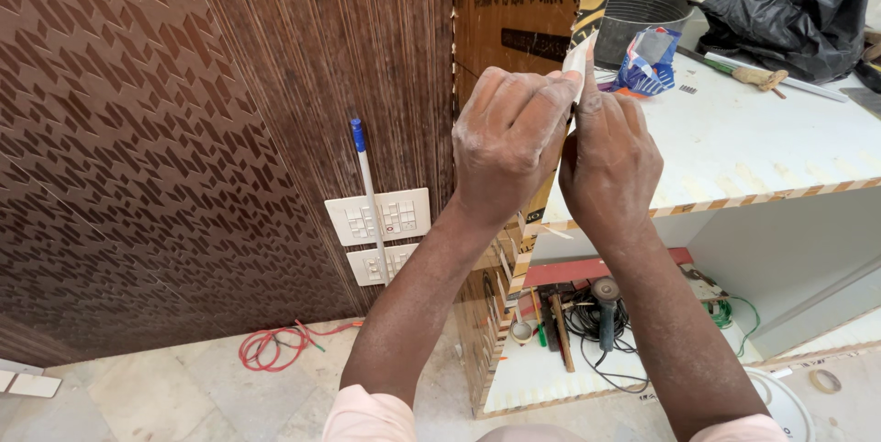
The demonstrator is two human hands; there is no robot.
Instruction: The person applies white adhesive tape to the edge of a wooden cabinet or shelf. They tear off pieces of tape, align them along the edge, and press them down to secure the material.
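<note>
Pale strip (578, 55), thin and light-coloured, pinched at the upper meeting point of both hands, above the front edge of the white plywood top (752, 144). Long axis roughly 12-to-6, tilted slightly toward 1 o'clock; upper end free, lower end hidden behind the fingers.

Left hand (509, 144): fingers curled and pressed together, fingertips closed on the strip from the 9 o'clock side. Dusted with white powder.

Right hand (610, 162): fingers pressed together, thumb side against the strip from the 3 o'clock side; a small dark item (574, 111) between the two hands, kind not discernible. Both hands touching each other; neither clearly nearer, as the strip rises from the seam between them toward 12 o'clock.

Surroundings: brown patterned panel (138, 130) at 9 o'clock, with white switch plates (381, 217) and a blue-tipped pen (367, 185) upright before them. Black bucket (642, 11) and black plastic bag (794, 1) at 1 o'clock on the top. Power tool (606, 309) and cables on the shelf at 6 o'clock. Red wire (271, 346) on the floor at 7 o'clock.
</note>
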